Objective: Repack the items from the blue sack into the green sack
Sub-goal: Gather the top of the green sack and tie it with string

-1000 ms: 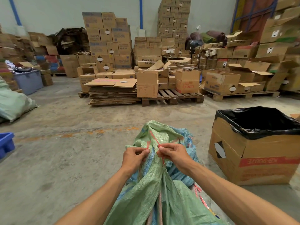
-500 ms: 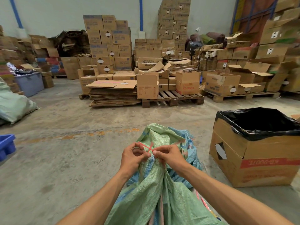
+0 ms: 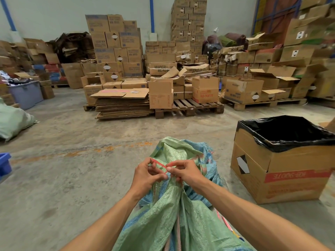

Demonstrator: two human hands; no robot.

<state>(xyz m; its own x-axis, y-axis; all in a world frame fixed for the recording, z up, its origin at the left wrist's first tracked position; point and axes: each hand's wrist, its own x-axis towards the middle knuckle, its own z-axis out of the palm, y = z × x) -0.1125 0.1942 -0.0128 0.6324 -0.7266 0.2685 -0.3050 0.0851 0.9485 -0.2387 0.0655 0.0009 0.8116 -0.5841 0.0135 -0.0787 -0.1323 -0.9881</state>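
Head view — fingers (image 3: 159, 175) on red string (image 3: 159, 164)

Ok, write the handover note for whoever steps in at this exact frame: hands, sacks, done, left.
Left hand: pinching the red string at the green sack neck.
Right hand: pinching the same string from the other side.
Green sack: gathered shut, standing in front of you; blue sack crumpled just behind it.
Done: the green sack looks filled.
Left: finish the knot; whether it is tight can't be seen.
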